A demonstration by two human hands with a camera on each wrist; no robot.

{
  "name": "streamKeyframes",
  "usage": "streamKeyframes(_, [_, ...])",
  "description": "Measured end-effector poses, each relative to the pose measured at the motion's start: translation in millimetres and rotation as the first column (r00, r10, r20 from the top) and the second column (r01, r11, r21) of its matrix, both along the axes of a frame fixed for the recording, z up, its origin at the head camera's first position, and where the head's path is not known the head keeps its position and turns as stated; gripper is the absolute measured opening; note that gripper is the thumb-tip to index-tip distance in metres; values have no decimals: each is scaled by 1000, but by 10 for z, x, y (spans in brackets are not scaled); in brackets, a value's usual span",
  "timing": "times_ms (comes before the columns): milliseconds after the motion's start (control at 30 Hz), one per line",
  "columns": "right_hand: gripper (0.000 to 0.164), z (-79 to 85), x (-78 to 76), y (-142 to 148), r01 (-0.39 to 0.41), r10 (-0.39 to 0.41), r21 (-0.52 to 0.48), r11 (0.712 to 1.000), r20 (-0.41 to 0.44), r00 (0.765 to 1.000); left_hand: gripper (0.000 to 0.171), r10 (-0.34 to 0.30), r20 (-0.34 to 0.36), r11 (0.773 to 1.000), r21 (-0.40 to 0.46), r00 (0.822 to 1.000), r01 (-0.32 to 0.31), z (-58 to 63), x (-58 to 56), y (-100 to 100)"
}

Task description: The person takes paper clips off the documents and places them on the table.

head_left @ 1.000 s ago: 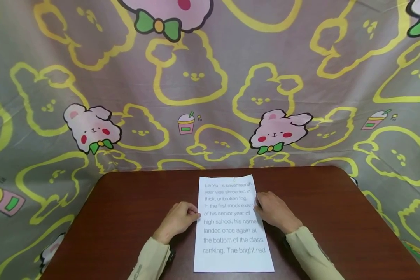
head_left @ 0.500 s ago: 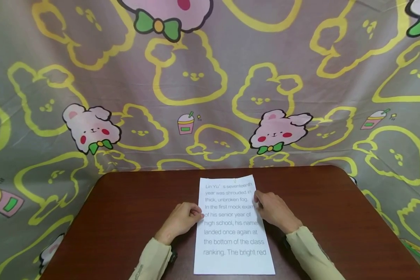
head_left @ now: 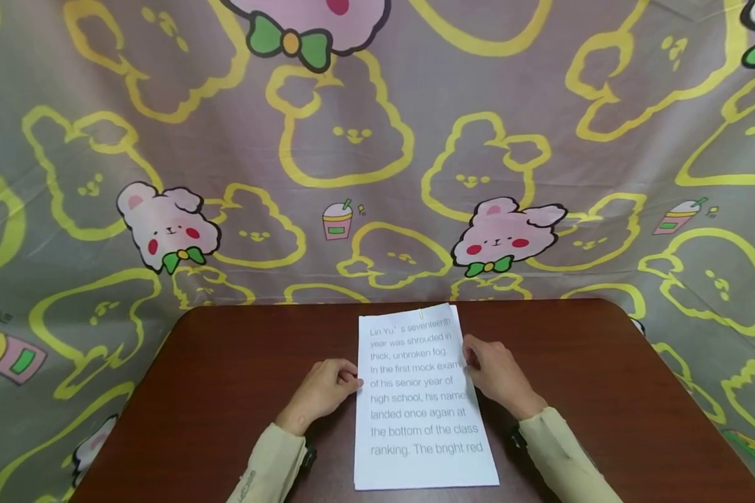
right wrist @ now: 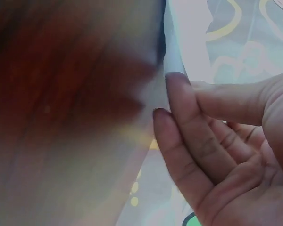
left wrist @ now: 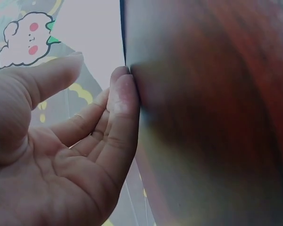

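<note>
A stack of white paper (head_left: 415,471) with large printed English text lies upright before me on the table. At its top edge sits a small yellowish paper clip (head_left: 421,314), and another sheet peeks out behind the top right corner. My left hand (head_left: 324,390) is at the left edge; in the left wrist view its fingertips (left wrist: 123,92) touch the paper's side while the thumb stands apart. At the right edge my right hand (head_left: 498,372) pinches the paper (right wrist: 177,40) between thumb and index finger, as the right wrist view shows.
The dark reddish-brown table (head_left: 239,342) has rounded far corners. Behind and beside it hangs a grey curtain (head_left: 377,202) printed with yellow outlines and pink bunny heads. Both forearms wear beige sleeves (head_left: 270,457) with dark bands at the wrists.
The paper's top edge has shifted slightly away from me and now slants, with another sheet showing at the top right corner. My right hand has moved slightly right, my left hand slightly left.
</note>
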State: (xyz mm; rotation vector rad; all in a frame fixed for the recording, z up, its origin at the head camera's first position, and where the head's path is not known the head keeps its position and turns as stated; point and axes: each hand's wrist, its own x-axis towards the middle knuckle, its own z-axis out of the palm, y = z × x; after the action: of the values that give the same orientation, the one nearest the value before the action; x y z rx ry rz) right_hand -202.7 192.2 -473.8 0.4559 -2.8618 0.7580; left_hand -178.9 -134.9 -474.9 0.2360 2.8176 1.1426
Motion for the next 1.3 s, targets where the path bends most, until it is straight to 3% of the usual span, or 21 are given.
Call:
streamKeyframes(300, [38, 12, -28, 12, -74, 68, -70, 995, -88, 994, 35, 40, 0, 999, 8, 999, -40, -34, -27, -31])
streamKeyframes(567, [39, 51, -17, 29, -92, 80, -168, 981, -76, 994, 44, 62, -5, 998, 26, 998, -62, -45, -53, -71])
streamKeyframes(900, [35, 152, 11, 33, -150, 132, -322, 935, -77, 988, 32, 124, -48, 983, 144, 991, -116, -15, -85, -80])
streamKeyframes(1133, [34, 175, 9, 43, -176, 154, -345, 922, -90, 984, 20, 193, -148, 965, 209, 970, -160, 66, -92, -73])
streamKeyframes(1300, [32, 185, 8, 68, -139, 124, -358, 924, -64, 990, 17, 201, -168, 946, 287, 965, -148, 143, -85, -73])
